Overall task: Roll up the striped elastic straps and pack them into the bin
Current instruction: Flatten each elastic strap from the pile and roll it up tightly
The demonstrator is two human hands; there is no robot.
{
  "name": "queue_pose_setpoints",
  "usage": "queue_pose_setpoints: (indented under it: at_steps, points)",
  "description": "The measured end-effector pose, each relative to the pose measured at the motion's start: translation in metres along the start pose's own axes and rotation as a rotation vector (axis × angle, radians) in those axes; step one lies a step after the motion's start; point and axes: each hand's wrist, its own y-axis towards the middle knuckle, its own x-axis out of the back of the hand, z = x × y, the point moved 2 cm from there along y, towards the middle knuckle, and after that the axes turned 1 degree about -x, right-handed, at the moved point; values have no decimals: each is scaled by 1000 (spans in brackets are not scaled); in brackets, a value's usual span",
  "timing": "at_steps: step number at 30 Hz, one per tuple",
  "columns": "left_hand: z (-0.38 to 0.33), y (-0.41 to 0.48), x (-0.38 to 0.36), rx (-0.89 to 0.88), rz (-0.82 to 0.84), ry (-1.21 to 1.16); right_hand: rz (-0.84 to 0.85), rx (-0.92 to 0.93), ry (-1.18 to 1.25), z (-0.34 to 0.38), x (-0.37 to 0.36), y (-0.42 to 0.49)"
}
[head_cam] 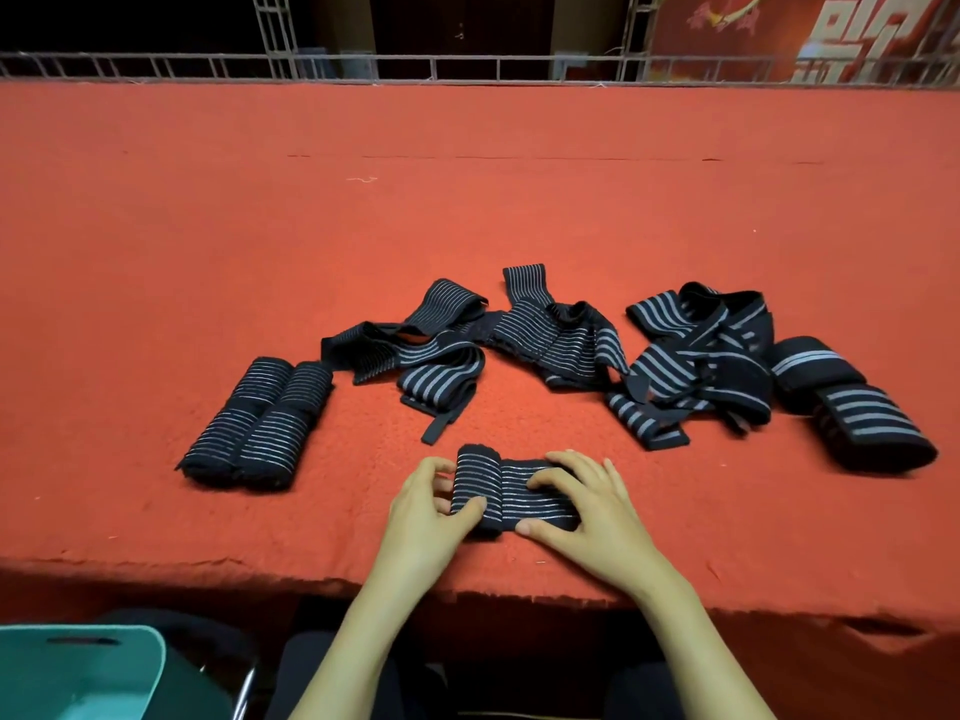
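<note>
- Red felt covers the table (467, 210), and its frayed near edge runs just below both wrists.
- A black striped strap (511, 493) lies close to that near edge, partly rolled, with the roll at its left end and a flat tail to the right.
- The left hand (426, 517) grips the rolled end, thumb on top and fingers curled round the far side.
- The right hand (587, 511) holds the flat tail, bent fingers pressing on top and the thumb at its near edge.
- Four finished rolls (260, 423) lie side by side to the left, apart from the hands.
- Loose straps (467, 350) sprawl just beyond the hands; one thin end trails toward the held strap without touching it.
- A tangled heap (696, 356) lies to the right, with two wide-striped rolls (852, 402) against its right side.
- Bare felt stretches from the heaps to the far edge, where a metal railing (467, 67) runs.
- The teal bin (78, 672) sits below table level at the lower left, well apart from the strap.
</note>
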Motion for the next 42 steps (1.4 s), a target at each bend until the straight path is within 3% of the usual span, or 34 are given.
queue_pose_setpoints:
  at_steps: [6, 14, 22, 28, 33, 38, 42]
  points:
    - [-15, -3, -17, -98, -76, 106, -12, 12, 27, 0, 1, 0]
    - [-30, -4, -42, -275, -50, 265, 76, 43, 122, -17, 15, -2]
    - [-39, -5, -50, -344, 75, 123, -21, -30, 138, -29, 17, -10]
    - [-26, 0, -34, -138, 186, -96, -6, -24, 132, -29, 19, -13]
    - [-23, 1, -43, 6, 156, -108, 15, -40, 217, -28, 20, -12]
    - [-43, -3, -58, -157, 59, 82, -173, -125, 478, -30, 34, -14]
    - [-55, -11, -81, -353, 13, 197, -236, -253, 476, -33, 42, -16]
